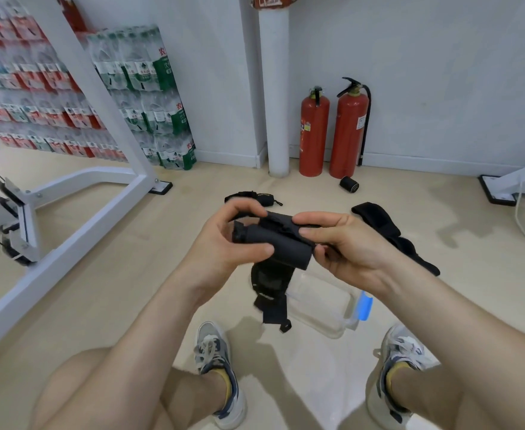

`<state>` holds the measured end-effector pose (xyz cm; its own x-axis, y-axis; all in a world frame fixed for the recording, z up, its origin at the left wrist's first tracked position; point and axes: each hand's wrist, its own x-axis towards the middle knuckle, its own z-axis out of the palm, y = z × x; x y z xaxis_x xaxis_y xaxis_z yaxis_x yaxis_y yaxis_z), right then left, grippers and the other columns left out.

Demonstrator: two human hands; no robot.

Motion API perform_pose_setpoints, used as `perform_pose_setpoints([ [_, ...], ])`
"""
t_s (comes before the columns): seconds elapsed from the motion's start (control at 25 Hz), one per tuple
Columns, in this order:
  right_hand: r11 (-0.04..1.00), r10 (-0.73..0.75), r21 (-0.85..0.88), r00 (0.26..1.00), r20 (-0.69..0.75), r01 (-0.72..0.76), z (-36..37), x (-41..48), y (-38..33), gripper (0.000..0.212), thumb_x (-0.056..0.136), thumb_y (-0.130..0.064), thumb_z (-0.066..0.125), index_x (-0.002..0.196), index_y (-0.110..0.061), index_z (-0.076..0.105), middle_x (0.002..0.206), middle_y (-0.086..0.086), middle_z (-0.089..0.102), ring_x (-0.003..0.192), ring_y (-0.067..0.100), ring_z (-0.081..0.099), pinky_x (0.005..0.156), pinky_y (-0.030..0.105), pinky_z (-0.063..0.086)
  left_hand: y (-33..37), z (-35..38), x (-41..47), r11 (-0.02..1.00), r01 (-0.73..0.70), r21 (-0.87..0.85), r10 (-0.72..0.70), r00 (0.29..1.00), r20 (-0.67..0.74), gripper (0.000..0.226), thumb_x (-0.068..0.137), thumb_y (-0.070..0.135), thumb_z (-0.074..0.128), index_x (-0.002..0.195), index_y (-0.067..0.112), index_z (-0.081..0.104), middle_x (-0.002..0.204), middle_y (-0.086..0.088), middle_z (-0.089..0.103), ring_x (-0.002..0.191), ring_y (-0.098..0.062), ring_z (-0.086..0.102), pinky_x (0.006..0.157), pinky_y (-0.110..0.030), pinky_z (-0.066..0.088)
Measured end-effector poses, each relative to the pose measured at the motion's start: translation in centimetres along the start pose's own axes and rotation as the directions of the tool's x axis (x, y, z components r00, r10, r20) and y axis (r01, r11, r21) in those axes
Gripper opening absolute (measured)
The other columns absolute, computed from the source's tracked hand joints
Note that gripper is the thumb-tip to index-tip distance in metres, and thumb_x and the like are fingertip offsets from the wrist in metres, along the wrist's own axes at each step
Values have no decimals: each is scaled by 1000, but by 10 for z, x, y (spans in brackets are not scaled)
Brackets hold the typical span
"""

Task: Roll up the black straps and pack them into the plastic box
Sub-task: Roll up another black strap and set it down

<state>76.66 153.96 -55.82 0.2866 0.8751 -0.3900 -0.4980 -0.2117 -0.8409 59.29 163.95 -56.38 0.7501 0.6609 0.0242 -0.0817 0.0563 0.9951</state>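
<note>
Mid-roll: L hand [224, 240] & R hand [348, 246] both grip a half-rolled strap [279, 243] above the box [320, 302], tail hanging. Box prob. holds no rolls yet. Far strap [251, 197] & side strap [388, 231] lie unrolled; one roll [349, 184] sits unpacked.

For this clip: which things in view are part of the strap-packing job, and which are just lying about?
Job: half-rolled strap gripped by left hand and right hand; clear plastic box on the floor below; loose strap on the right; far strap; small black roll near the wall.
Lying about: two fire extinguishers; bottled-water packs; white metal frame.
</note>
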Motion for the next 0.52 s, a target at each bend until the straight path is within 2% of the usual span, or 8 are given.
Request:
perform_pose_setpoints([
  [0.12, 997, 28, 79, 999, -16, -26, -3, 8, 1, 31, 92, 11, 53, 86, -9, 75, 77, 6, 69, 50, 4, 56, 40, 8, 41, 2, 3, -1, 962, -21, 273, 32, 999, -34, 43, 67, -18, 78, 82, 22, 77, 82, 2, 72, 72, -7, 66, 62, -16, 52],
  [0.24, 995, 10, 101, 999, -39, -6, -2, 15, 4, 31, 93, 12, 50, 89, -8, 73, 80, 6, 68, 48, 2, 54, 36, 7, 32, 3, 9, -1, 920, -16, 392, 38, 998, -49, 38, 69, -21, 74, 83, 14, 74, 83, -1, 70, 58, 3, 59, 50, -7, 41],
  [0.32, 996, -44, 74, 998, -37, 47, -1, 18, 3, 24, 92, 9, 56, 94, -9, 72, 74, 2, 67, 46, 2, 52, 36, 8, 28, 3, 7, 2, 900, -51, 433, 72, 997, -30, 37, 68, -20, 76, 80, 15, 75, 94, -3, 69, 67, 2, 61, 56, -7, 43],
  [0.44, 990, -133, -32, 991, 31, 134, 3, 19, -1, 24, 85, 9, 64, 96, -12, 69, 75, 1, 66, 44, 2, 52, 35, 11, 26, 3, 2, 5, 887, -59, 458, 83, 996, -32, 44, 65, -14, 81, 74, 28, 78, 112, -3, 68, 94, -7, 66, 75, -16, 48],
  [0.52, 976, -187, -106, 981, 44, 191, 4, 18, -2, 30, 84, 15, 62, 91, -13, 64, 78, 3, 66, 46, 4, 57, 35, 13, 32, 4, 6, 4, 921, -38, 387, 51, 998, -22, 42, 65, -18, 79, 74, 23, 78, 113, -3, 67, 93, -8, 67, 71, -16, 50],
])
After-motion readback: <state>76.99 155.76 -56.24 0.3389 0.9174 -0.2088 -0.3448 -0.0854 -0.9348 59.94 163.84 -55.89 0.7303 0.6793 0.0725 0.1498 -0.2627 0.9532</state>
